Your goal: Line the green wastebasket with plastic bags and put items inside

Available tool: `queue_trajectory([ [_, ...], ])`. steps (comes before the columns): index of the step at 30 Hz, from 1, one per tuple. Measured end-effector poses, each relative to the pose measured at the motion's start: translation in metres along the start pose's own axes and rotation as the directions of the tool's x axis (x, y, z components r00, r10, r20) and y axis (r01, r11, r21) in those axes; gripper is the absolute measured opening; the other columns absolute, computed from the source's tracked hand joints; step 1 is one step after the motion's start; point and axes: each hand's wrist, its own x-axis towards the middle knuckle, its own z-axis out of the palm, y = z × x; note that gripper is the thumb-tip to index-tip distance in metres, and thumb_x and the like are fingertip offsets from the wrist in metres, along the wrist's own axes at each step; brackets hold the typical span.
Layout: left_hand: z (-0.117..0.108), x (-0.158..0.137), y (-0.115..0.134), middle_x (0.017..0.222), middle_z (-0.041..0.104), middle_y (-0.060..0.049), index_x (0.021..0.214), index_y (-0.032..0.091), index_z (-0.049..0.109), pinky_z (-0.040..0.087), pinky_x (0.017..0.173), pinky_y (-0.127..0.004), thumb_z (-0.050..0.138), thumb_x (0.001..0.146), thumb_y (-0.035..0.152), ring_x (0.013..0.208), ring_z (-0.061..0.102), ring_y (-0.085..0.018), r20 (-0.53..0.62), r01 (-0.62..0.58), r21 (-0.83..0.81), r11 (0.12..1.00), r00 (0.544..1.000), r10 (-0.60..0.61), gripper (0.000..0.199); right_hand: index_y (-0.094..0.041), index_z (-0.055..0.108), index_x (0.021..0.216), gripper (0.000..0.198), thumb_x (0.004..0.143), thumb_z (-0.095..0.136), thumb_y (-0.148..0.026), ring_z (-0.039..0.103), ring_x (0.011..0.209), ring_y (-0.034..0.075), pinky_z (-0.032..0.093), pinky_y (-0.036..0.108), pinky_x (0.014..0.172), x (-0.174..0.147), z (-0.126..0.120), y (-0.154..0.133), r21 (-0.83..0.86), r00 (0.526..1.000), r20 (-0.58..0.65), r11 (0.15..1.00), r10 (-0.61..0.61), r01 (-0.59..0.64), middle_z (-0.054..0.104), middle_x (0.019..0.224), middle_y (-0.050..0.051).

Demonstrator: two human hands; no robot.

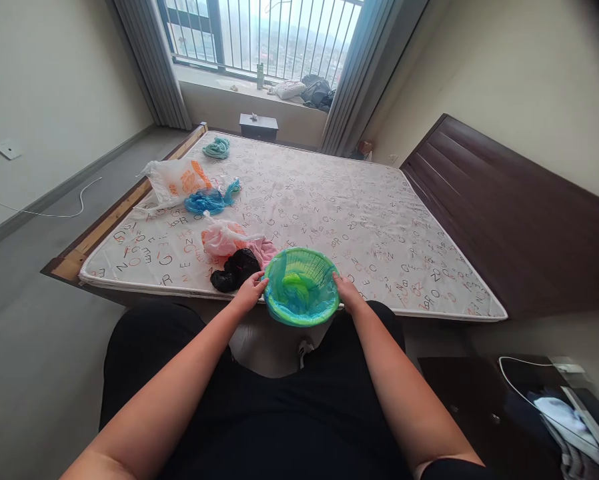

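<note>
Grip — left hand (251,292) and right hand (348,293) clasp opposite sides of a green basket (320,267) at the near edge of a lettered mattress (349,213). Beside it lies a black plastic bundle (239,269); beyond, a pink bag (222,238). Farther: blue bag (207,201), orange-printed white bag (177,181) — then a teal cloth (216,148).

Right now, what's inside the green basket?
Bluish plastic lines the green basket. A yellow-green patch shows at the bottom; can't tell if it's over or under the plastic. Whatever the folds cover is hidden.
</note>
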Motion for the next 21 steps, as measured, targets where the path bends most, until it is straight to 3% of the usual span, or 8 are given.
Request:
queue_trajectory([
  [9,0.002,0.000,0.004,0.064,0.055,0.003,0.129,0.009,0.056,0.025,0.051,-0.024,0.072,0.072,0.057,0.050,0.037,-0.007,0.001,0.012,-0.005,1.000,1.000,-0.012,0.076,-0.017,0.069,0.116,0.052,0.099,0.040,-0.057,0.069,0.112,0.024,0.057,0.038,0.094,0.000,-0.002,-0.001,0.065,0.996,-0.016,0.994,0.089,-0.087,0.074,0.116,0.012],
  [16,0.005,0.000,0.002,0.070,0.059,0.000,0.132,0.008,0.054,0.035,0.056,-0.025,0.067,0.079,0.057,0.055,0.046,-0.010,0.008,0.000,0.045,0.999,1.000,-0.001,0.074,-0.018,0.065,0.122,0.050,0.097,0.046,-0.058,0.071,0.107,0.024,0.058,0.038,0.092,-0.003,-0.002,-0.004,0.075,0.993,0.072,0.993,0.090,-0.095,0.075,0.111,0.011],
  [19,-0.004,0.003,0.003,0.071,0.059,0.000,0.137,0.009,0.050,0.043,0.064,-0.028,0.061,0.084,0.059,0.063,0.053,-0.015,-0.082,-0.062,0.184,0.981,0.994,0.078,0.074,-0.018,0.064,0.124,0.050,0.097,0.048,-0.057,0.071,0.107,0.024,0.057,0.037,0.095,-0.004,-0.002,-0.004,0.090,0.992,0.100,0.992,0.074,-0.083,0.075,0.113,0.012],
  [21,-0.017,0.007,0.007,0.076,0.060,-0.003,0.140,0.011,0.047,0.047,0.076,-0.034,0.056,0.088,0.057,0.074,0.059,-0.020,-0.209,-0.109,0.358,0.927,0.959,0.193,0.070,-0.018,0.065,0.122,0.048,0.098,0.047,-0.055,0.071,0.107,0.023,0.057,0.035,0.095,-0.004,-0.002,-0.005,0.114,0.995,0.073,0.991,0.064,-0.073,0.074,0.115,0.012],
])
